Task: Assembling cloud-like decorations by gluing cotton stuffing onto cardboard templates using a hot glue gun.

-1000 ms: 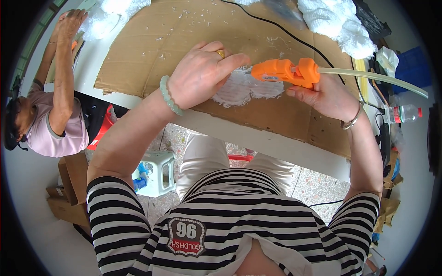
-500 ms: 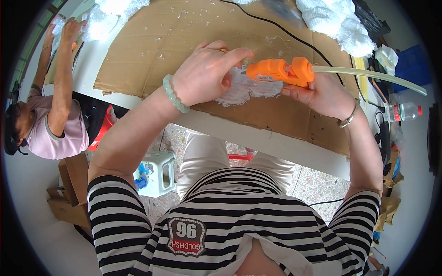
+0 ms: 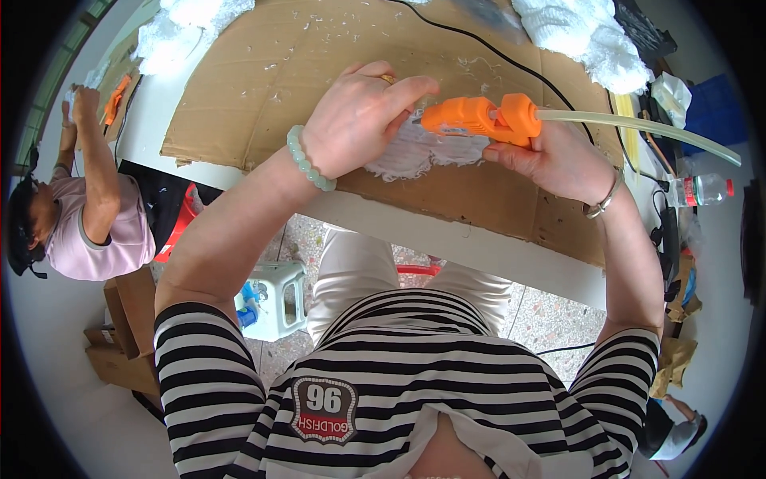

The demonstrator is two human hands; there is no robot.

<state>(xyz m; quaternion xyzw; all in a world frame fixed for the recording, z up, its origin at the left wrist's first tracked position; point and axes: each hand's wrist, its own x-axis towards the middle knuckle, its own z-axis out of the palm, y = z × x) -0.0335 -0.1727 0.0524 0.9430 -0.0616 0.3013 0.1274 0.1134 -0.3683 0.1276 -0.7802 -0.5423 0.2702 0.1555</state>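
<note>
My right hand (image 3: pixel 558 160) is wrapped round an orange hot glue gun (image 3: pixel 471 117), its nozzle pointing left. A long translucent glue stick (image 3: pixel 638 121) sticks out of its back end and curves right. Below the gun lies a white piece of ruffled fabric (image 3: pixel 435 153) with frayed edges, flat on the cardboard. Just left of the nozzle, at the fabric's upper left edge, my left hand (image 3: pixel 355 120) bends its fingers into a pinch. Whatever is between its fingertips is hidden.
A cardboard sheet (image 3: pixel 247 104) scattered with white scraps covers the white table. A black cable (image 3: pixel 511 52) crosses it. White fabric bundles (image 3: pixel 570 36) lie at the back; a plastic bottle (image 3: pixel 698 191) is at right. A co-worker (image 3: pixel 92 199) sits at left, near another orange glue gun (image 3: pixel 116 100).
The glue gun has shifted slightly left and up, and my left hand has risen a little. The co-worker's hands have come lower, and another person shows more at the lower right.
</note>
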